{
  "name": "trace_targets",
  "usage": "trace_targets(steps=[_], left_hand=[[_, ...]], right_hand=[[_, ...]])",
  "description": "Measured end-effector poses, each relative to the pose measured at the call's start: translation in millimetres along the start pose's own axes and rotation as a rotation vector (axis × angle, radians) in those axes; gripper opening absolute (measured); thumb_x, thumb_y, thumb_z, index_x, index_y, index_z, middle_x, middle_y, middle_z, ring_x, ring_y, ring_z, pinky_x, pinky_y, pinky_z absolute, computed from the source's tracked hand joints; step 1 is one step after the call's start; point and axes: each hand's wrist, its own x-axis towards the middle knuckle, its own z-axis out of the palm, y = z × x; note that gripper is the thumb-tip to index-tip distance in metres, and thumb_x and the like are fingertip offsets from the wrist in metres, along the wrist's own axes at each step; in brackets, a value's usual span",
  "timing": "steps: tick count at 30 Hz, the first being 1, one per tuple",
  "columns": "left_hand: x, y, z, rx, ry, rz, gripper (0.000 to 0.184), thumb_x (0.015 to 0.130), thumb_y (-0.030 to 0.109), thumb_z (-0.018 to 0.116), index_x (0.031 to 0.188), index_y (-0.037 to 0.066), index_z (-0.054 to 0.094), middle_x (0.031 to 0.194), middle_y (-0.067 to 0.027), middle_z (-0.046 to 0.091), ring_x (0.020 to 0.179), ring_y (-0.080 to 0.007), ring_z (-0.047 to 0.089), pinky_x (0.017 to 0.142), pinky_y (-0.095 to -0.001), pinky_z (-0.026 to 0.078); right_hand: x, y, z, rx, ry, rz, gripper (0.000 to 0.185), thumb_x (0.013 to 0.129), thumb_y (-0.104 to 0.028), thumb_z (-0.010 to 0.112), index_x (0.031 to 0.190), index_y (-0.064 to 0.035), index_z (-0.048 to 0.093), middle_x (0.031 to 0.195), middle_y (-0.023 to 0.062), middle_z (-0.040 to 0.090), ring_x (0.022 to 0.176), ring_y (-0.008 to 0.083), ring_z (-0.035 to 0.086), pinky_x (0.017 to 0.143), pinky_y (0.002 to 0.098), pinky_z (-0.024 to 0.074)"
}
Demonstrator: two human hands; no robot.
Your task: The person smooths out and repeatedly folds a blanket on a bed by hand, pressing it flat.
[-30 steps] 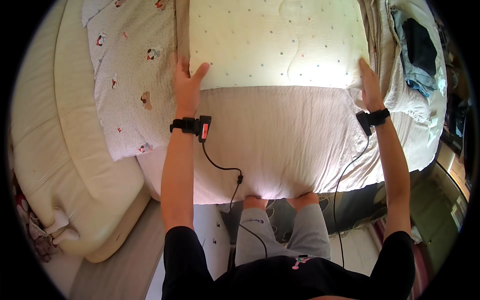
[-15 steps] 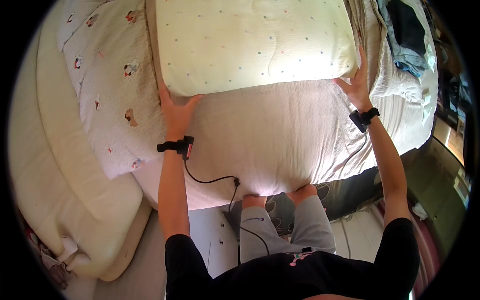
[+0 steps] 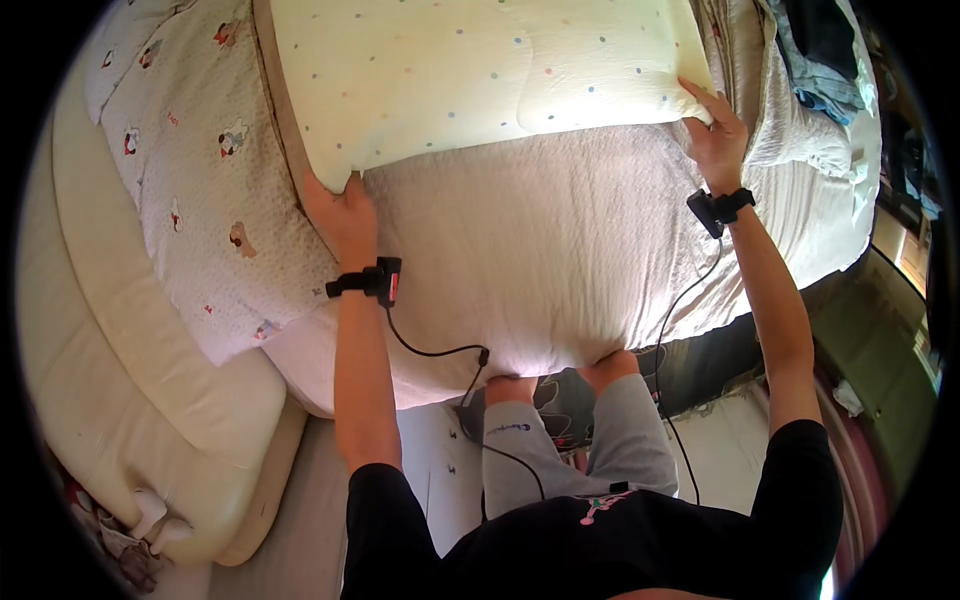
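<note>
A pale yellow dotted pad or quilt (image 3: 480, 80) lies on the beige bed sheet (image 3: 520, 240), reaching past the top of the view. Its near left corner is pinched in my left hand (image 3: 343, 212), drawn to a point between thumb and fingers. At the near right corner, my right hand (image 3: 718, 140) has its fingers on top of the edge and the thumb close to the underside. Each wrist wears a black strap with a small device and a cable.
A cream leather seat (image 3: 150, 350) stands at the left. Patterned bedding (image 3: 190, 200) with animal figures lies beside the pad. Folded fabric and dark and blue clothes (image 3: 825, 50) are at the upper right. My knees touch the bed's near edge.
My left hand has gone from resting open at the pad's side to pinching its corner. My right hand has closed onto the other corner. The pad has shifted left in view.
</note>
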Motion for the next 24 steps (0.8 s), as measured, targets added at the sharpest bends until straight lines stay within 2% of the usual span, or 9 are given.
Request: trace_targets(steps=[2,5,6,8,14,18,20,22,24], left_hand=[[-3.5,13.5,-5.1,0.103,0.059,0.006,0.055,0.08,0.002,0.072,0.127,-0.003,0.043,0.103,-0.0144,0.061,0.094,-0.028,0.061,0.086,-0.0357,0.047],[6.5,41.8,-16.3,0.18,0.008,0.177,0.062,0.08,0.006,0.076,0.128,-0.001,0.037,0.102,-0.0112,0.059,0.093,-0.0241,0.06,0.084,-0.0329,0.047],[8.0,47.3,-17.7,0.203,-0.01,0.231,0.065,0.08,0.007,0.077,0.128,0.0,0.035,0.102,-0.0101,0.059,0.093,-0.0228,0.059,0.084,-0.0319,0.047],[20.8,43.1,-13.7,-0.347,0.029,-0.154,0.041,0.081,0.009,0.078,0.107,0.002,0.047,0.091,-0.0035,0.058,0.086,-0.0149,0.057,0.078,-0.0248,0.046],[35.3,21.0,-35.7,-0.187,-0.059,-0.115,0.019,0.087,0.009,0.072,0.081,0.004,0.055,0.079,0.0022,0.059,0.076,-0.0073,0.051,0.071,-0.0202,0.041],[11.3,6.6,-25.5,-0.145,-0.077,-0.192,0.015,0.088,0.009,0.071,0.089,0.002,0.058,0.087,-0.0015,0.062,0.079,-0.0084,0.051,0.073,-0.0228,0.042],[3.9,7.3,-6.6,-0.109,0.012,-0.2,0.017,0.088,0.01,0.071,0.094,-0.001,0.059,0.087,-0.0051,0.063,0.08,-0.0108,0.053,0.078,-0.0249,0.043],[0.9,0.0,-9.9,-0.11,-0.007,-0.304,0.026,0.084,0.013,0.076,0.099,0.001,0.058,0.105,-0.0107,0.061,0.096,-0.0172,0.055,0.087,-0.0304,0.043],[-0.9,25.2,-5.2,0.124,0.323,0.279,0.049,0.076,0.023,0.084,0.111,0.003,0.056,0.126,-0.013,0.051,0.114,-0.0257,0.048,0.098,-0.0399,0.04]], right_hand=[[1.3,0.9,0.6,-0.007,-0.04,-0.06,0.056,0.077,0.004,0.068,0.131,-0.0083,0.057,0.106,0.0066,0.062,0.098,0.0143,0.061,0.086,0.0239,0.0479],[5.1,-21.7,0.7,0.005,-0.145,-0.157,0.102,0.071,-0.007,0.084,0.146,-0.0026,0.014,0.135,0.0176,0.042,0.115,0.0222,0.057,0.093,0.0302,0.0504],[5.2,-20.2,2.0,0.004,-0.147,-0.15,0.102,0.071,-0.007,0.084,0.146,-0.0026,0.014,0.135,0.0176,0.042,0.115,0.0222,0.057,0.093,0.0302,0.0504],[13.2,-14.7,7.3,0.156,-0.121,-0.054,0.097,0.07,-0.006,0.084,0.146,-0.0061,0.023,0.131,0.0148,0.047,0.112,0.0235,0.058,0.093,0.0322,0.0519],[19.9,-8.7,4.1,0.21,-0.12,-0.075,0.06,0.077,0.002,0.075,0.132,-0.0033,0.051,0.123,0.0134,0.061,0.109,0.0185,0.062,0.09,0.0287,0.054],[3.6,0.1,19.8,-0.155,-0.115,-0.127,0.071,0.075,-0.009,0.081,0.135,-0.0058,0.043,0.126,0.0117,0.055,0.118,0.0214,0.056,0.092,0.0339,0.0532],[-4.2,-8.3,25.9,-0.238,-0.023,-0.083,0.056,0.078,-0.008,0.077,0.128,-0.0075,0.052,0.122,0.0104,0.059,0.115,0.0231,0.058,0.094,0.0356,0.0517],[-7.4,-7.9,22.8,-0.379,-0.045,-0.131,0.059,0.079,-0.014,0.078,0.131,-0.0085,0.051,0.125,0.0118,0.057,0.121,0.0272,0.051,0.1,0.0392,0.0462],[-9.4,-26.3,13.4,-0.495,-0.004,-0.227,0.059,0.08,-0.021,0.077,0.132,-0.0099,0.05,0.127,0.0118,0.055,0.126,0.0307,0.043,0.103,0.0422,0.0407]])
